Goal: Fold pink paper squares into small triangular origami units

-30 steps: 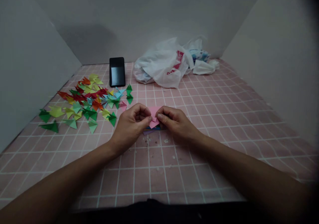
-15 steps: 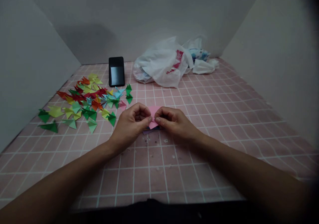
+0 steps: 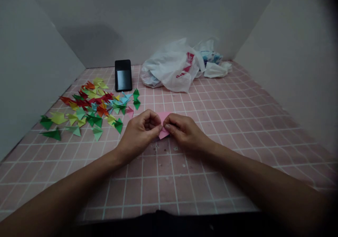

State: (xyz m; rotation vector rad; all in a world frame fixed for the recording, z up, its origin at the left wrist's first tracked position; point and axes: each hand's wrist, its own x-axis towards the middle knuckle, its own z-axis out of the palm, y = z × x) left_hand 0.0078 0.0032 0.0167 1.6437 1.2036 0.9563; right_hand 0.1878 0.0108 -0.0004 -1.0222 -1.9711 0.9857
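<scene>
Fingers (image 3: 156, 127) of our left hand (image 3: 138, 135) and right hand (image 3: 185, 131) clamped on pink paper (image 3: 164, 119); pinching hard could tear it, a slip could scatter folded pieces (image 3: 89, 107) near the left edge of the grid mat (image 3: 211, 180).

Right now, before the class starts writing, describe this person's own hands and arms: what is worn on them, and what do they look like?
The left hand and right hand are bare, without gloves, and no ring, watch or bracelet shows. Both forearms are uncovered, with no sleeve in view. A dark garment shows along the bottom edge.
</scene>
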